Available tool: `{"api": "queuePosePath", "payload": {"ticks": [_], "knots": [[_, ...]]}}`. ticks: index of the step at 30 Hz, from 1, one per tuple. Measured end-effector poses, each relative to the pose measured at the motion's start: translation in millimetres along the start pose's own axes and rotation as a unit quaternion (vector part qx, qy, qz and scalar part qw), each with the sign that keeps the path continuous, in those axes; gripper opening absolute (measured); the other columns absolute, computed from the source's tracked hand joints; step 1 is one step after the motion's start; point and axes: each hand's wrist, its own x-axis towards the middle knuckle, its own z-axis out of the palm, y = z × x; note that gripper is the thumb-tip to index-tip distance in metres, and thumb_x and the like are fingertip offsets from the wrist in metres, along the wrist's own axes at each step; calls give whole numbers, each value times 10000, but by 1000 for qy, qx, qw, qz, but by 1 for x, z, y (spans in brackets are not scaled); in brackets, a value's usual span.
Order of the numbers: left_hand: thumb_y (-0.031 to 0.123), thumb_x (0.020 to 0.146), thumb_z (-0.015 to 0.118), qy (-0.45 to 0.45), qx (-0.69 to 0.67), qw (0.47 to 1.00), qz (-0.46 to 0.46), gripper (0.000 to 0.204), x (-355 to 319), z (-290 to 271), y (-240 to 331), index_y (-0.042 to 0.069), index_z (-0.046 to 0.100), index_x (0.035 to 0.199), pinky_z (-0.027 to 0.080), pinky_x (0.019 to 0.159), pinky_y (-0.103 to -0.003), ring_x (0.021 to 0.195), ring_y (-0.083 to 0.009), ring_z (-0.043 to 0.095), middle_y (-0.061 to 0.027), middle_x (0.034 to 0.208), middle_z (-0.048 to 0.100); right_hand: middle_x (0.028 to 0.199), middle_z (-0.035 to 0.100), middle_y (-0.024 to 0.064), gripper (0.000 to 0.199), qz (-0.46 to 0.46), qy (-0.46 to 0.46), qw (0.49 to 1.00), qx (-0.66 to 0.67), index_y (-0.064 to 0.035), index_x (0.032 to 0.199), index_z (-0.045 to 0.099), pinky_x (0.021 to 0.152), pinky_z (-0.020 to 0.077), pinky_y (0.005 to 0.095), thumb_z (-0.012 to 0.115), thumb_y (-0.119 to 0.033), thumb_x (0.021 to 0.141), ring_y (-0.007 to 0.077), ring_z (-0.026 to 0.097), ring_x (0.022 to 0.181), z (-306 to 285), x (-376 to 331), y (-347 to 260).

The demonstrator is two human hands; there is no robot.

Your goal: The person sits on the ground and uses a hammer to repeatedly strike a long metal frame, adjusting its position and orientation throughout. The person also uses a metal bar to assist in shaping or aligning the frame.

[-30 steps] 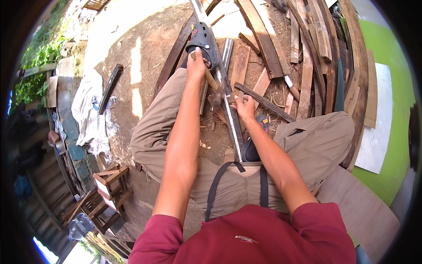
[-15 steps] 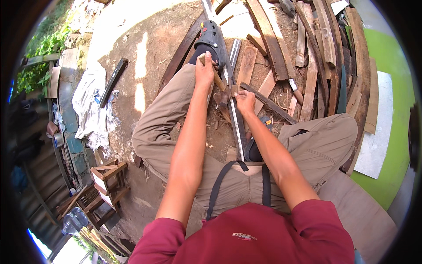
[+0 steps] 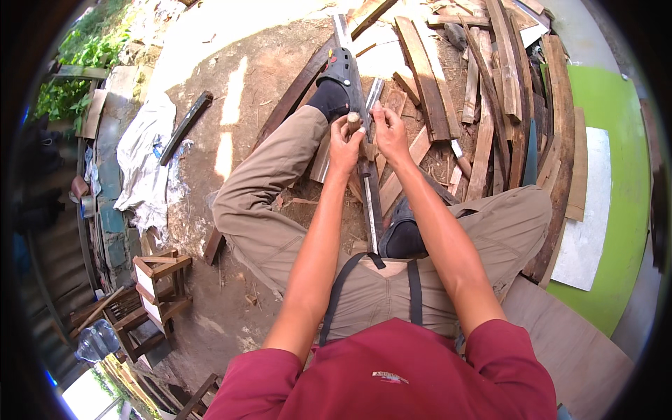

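Note:
My left hand [image 3: 344, 145] is closed round the wooden handle of what looks like a hammer [image 3: 354, 120]; the handle's pale round end points up at me. Its head is mostly hidden below the hand. Close beside it my right hand [image 3: 392, 136] is raised, fingers pinched together; whatever they hold is too small to make out. Beneath both hands a long dark beam with a pale top edge [image 3: 373, 210] runs from between my legs to the far side. My left shoe [image 3: 339, 68], a dark clog, rests against this beam.
Long planks [image 3: 423, 80] lie piled at the far right, beside a green panel [image 3: 595, 98] and a white sheet [image 3: 584, 217]. To the left are a white cloth [image 3: 143, 154], a short dark wooden bar [image 3: 185, 127] and a small wooden frame [image 3: 159, 301].
The left hand has come nearer and turned, so the handle's end now faces up. My right hand has risen from the beam, moving farther out, close to the left hand. The view has shifted slightly.

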Motion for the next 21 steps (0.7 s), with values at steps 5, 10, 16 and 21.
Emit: {"api": "queuePosePath", "payload": {"ticks": [5,10,16,21], "knots": [[307,1020,396,-58,-201,970,-125,637,0,-13,13,28,231,1568,365,1147,-419,1347,-291,503,-231,1470,498,718,676,61,646,85,-226,969,47,14,806,705,664,496,310,581,-592,990,128,620,675,23,25,-47],[683,1036,127,16,-121,975,-187,885,18,-34,19,-24,263,1552,252,1205,-528,1485,-369,323,-267,1564,370,620,636,39,637,76,-142,987,-7,-9,646,683,594,456,301,626,-552,975,124,574,593,37,12,-62],[687,1032,115,43,-106,969,-221,879,26,-9,36,1,335,1535,279,1183,-527,1449,-352,375,-237,1550,401,686,699,108,625,103,-164,981,-18,11,756,734,649,525,318,629,-576,943,157,675,663,47,33,-26],[880,896,197,104,-29,944,-312,1079,16,-22,13,6,437,1482,342,1097,-590,1349,-381,465,-238,1421,524,626,671,103,634,65,-139,988,-22,-1,706,685,635,496,398,623,-592,926,223,645,610,48,26,-25]]}}
